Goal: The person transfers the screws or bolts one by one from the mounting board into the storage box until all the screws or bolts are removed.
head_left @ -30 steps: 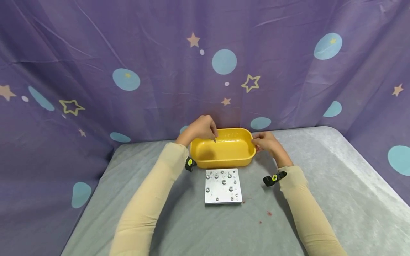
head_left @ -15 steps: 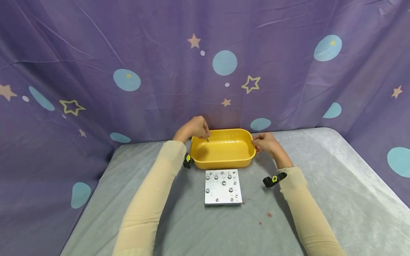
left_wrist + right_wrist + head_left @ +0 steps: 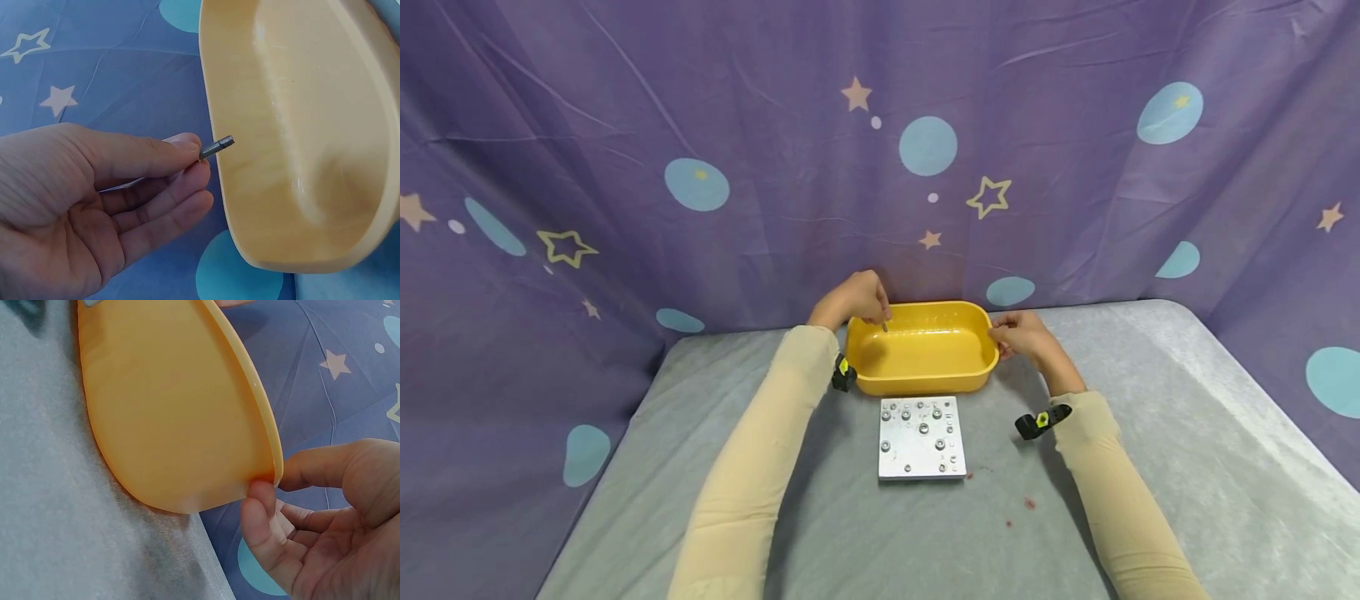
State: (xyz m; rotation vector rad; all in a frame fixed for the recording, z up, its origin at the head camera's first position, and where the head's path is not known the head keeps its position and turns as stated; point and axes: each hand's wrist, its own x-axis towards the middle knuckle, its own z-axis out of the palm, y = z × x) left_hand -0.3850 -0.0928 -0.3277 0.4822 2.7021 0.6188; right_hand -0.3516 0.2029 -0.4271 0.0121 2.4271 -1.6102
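Grey metal forms the short, cylindrical pin [image 3: 217, 147], its free end apparently threaded, though it shows small. The left hand [image 3: 859, 298] pinches it between thumb and fingertips, closed to the pin's thickness. Right of this grip extends a smooth, glossy yellow tray [image 3: 917, 387], oblong with rounded corners. Nearer the person than the pinch, a square silver plate [image 3: 910, 450] studded with screws lies on matte grey cloth [image 3: 880, 542]. The right hand [image 3: 1021, 331] grips the tray's right end, rim between thumb and fingers.
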